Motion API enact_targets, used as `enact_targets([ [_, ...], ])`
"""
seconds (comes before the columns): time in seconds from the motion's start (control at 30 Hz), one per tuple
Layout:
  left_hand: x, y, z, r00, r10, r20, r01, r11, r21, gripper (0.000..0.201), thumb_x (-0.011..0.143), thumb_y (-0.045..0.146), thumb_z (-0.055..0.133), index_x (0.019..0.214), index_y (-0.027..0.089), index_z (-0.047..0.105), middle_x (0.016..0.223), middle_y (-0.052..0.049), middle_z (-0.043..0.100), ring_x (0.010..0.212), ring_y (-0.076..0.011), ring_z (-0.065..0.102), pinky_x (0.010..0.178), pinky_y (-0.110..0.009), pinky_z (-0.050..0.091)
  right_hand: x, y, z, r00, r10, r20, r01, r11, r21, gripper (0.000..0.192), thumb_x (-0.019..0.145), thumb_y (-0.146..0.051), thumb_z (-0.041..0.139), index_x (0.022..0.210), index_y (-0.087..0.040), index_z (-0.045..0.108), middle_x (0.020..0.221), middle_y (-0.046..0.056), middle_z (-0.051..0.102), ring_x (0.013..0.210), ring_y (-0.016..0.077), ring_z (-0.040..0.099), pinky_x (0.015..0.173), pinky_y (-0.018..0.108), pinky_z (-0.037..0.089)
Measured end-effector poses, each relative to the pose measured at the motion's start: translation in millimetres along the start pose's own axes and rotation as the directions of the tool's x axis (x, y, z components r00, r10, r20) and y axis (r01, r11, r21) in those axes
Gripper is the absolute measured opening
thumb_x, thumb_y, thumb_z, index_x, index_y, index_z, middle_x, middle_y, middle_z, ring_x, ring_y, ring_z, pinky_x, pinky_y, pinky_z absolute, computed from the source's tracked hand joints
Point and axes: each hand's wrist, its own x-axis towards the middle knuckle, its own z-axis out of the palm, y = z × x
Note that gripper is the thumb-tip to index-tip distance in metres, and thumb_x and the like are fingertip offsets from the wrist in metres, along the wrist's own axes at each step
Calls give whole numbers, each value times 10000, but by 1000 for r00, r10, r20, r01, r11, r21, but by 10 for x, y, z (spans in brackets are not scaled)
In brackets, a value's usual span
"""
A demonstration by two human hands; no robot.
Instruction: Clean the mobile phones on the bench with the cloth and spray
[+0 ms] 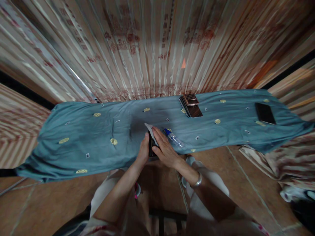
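My left hand [142, 150] is closed around the left edge of a dark, flat, wallet-like object [151, 150], held upright above the front edge of the cloth-covered surface. A folded white wipe [149, 127] lies under the fingers of my right hand [167, 151], which presses it against the object's right side. Part of the dark object is covered by my fingers, so its exact kind is unclear. Just right of my right hand, a clear bottle [176, 140] with a blue top lies on its side.
A teal cloth [78, 131] with yellow patterns covers the long narrow surface. Toward the back lies a dark flat case [194, 111] with a brown checked wallet [191, 99] on top. Another black flat item [265, 113] rests at the right. Striped curtains [147, 49] hang behind.
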Motion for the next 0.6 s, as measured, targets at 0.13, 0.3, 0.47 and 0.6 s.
enact_targets([
  [0.13, 61, 79, -95, 997, -25, -74, 31, 995, 92, 488, 861, 586, 468, 975, 180, 714, 846, -51, 729, 977, -245, 650, 898, -348, 491, -51, -67, 23, 998, -54, 41, 54, 999, 5, 639, 976, -424, 378, 1534, -218, 143, 1607, 112, 154, 1481, 231, 144, 1195, 476, 201],
  [0.3, 123, 153, -233, 988, 68, -140, -45, 986, 161, 306, 827, 459, 571, 704, 204, 686, 684, -40, 679, 870, -245, 642, 876, -348, 489, -111, -134, 75, 989, -110, 95, 111, 994, -6, 603, 965, -369, 432, 1511, -227, 220, 1604, 117, 161, 1476, 243, 169, 1174, 478, 264],
  [0.47, 44, 214, -172, 996, 95, 0, -94, 985, 147, 234, 802, 434, 605, 794, 224, 709, 789, -48, 713, 905, -251, 637, 861, -354, 495, -63, -99, 50, 992, -110, 54, 114, 991, -63, 589, 949, -307, 466, 1497, -217, 269, 1588, 123, 220, 1465, 251, 208, 1175, 495, 269],
  [0.6, -37, 213, -52, 995, 91, 32, -95, 984, 154, 312, 823, 478, 576, 965, 239, 716, 883, -52, 727, 982, -255, 634, 918, -363, 464, 9, -64, 5, 999, -44, -1, 44, 996, -72, 605, 946, -293, 471, 1505, -224, 253, 1585, 121, 231, 1466, 245, 207, 1183, 500, 251],
])
